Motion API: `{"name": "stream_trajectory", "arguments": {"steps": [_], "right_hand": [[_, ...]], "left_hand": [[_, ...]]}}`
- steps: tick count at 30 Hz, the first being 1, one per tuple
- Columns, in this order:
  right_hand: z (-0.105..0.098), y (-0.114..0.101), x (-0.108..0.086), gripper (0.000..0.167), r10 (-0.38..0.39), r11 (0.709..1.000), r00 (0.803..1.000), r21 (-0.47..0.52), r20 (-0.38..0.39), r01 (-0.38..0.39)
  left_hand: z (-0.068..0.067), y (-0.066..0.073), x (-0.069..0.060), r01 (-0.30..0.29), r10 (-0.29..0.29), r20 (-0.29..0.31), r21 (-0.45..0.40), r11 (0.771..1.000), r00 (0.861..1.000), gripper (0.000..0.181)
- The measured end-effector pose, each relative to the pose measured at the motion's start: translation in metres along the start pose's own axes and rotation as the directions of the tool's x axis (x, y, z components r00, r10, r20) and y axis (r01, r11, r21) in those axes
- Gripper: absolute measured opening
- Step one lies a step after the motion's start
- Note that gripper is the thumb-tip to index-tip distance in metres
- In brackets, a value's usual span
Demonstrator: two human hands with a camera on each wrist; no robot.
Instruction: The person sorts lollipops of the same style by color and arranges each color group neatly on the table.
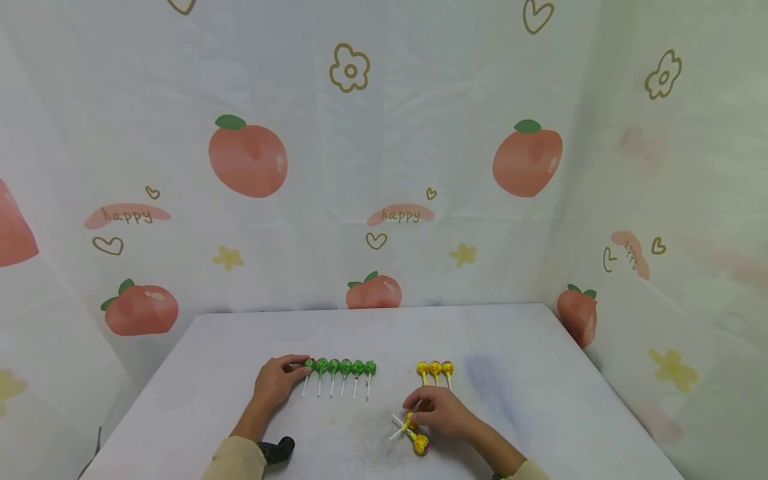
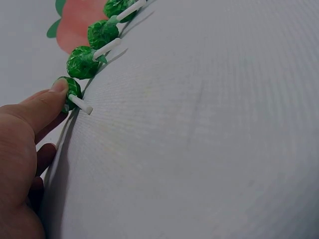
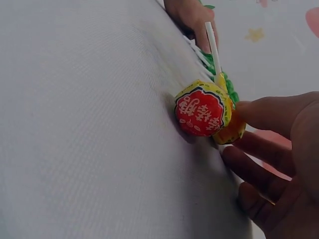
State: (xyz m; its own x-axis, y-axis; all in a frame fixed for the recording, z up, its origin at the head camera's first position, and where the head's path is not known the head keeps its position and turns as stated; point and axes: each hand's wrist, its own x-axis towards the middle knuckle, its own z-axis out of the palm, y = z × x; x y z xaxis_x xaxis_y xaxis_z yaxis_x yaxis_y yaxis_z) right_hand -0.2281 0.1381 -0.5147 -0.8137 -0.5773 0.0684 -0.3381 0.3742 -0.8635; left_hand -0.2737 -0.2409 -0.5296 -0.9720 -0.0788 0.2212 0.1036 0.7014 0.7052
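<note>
Several green-wrapped lollipops [image 1: 333,367] lie in a row on the table, white sticks toward the person. At the row's left end, the left hand [image 1: 276,383] pinches the outermost green lollipop [image 2: 74,89] by its head, thumb on the near side. Nearer the front, the right hand [image 1: 447,413] pinches a yellow lollipop [image 3: 234,130] between thumb and fingers; its head is partly hidden. Beside it lies another yellow lollipop [image 1: 421,444], its red label facing the right wrist camera. Their sticks cross in the head view. Beyond the right hand, three yellow lollipops [image 1: 435,369] lie side by side.
The white-covered table [image 1: 240,333] meets a fruit-printed curtain [image 1: 384,160] at the back and sides. A black strap-like device [image 1: 278,451] sits at the left wrist. A thin dark cable [image 1: 98,443] shows by the table's left edge.
</note>
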Motion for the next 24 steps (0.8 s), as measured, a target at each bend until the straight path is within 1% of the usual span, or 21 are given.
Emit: {"name": "stream_trajectory", "arguments": {"steps": [3, 9, 11, 17, 24], "right_hand": [[-0.0002, -0.0003, -0.0003, 0.014, -0.011, 1.000, 1.000, -0.015, 0.009, 0.011], [0.0003, -0.0016, -0.0015, 0.016, -0.007, 0.999, 1.000, -0.047, 0.030, 0.009], [0.0008, -0.0020, -0.0015, 0.015, -0.018, 0.998, 0.999, -0.059, 0.033, 0.019], [0.0008, -0.0041, -0.0018, 0.014, -0.019, 0.997, 0.999, -0.080, 0.041, 0.022], [-0.0002, -0.0069, -0.0014, 0.015, -0.003, 0.994, 1.000, -0.109, 0.022, 0.005]], "left_hand": [[0.0003, 0.0001, 0.0003, -0.003, 0.003, 0.001, -0.002, 1.000, 1.000, 0.026], [0.0008, -0.0013, 0.0005, 0.007, -0.007, 0.003, 0.004, 1.000, 1.000, 0.026], [0.0008, -0.0021, 0.0008, -0.002, 0.002, -0.001, 0.006, 1.000, 1.000, 0.026], [0.0010, -0.0030, 0.0015, 0.005, -0.005, 0.003, 0.004, 1.000, 1.000, 0.027], [0.0004, -0.0018, 0.0018, 0.015, -0.015, 0.016, 0.014, 1.000, 1.000, 0.028]]}}
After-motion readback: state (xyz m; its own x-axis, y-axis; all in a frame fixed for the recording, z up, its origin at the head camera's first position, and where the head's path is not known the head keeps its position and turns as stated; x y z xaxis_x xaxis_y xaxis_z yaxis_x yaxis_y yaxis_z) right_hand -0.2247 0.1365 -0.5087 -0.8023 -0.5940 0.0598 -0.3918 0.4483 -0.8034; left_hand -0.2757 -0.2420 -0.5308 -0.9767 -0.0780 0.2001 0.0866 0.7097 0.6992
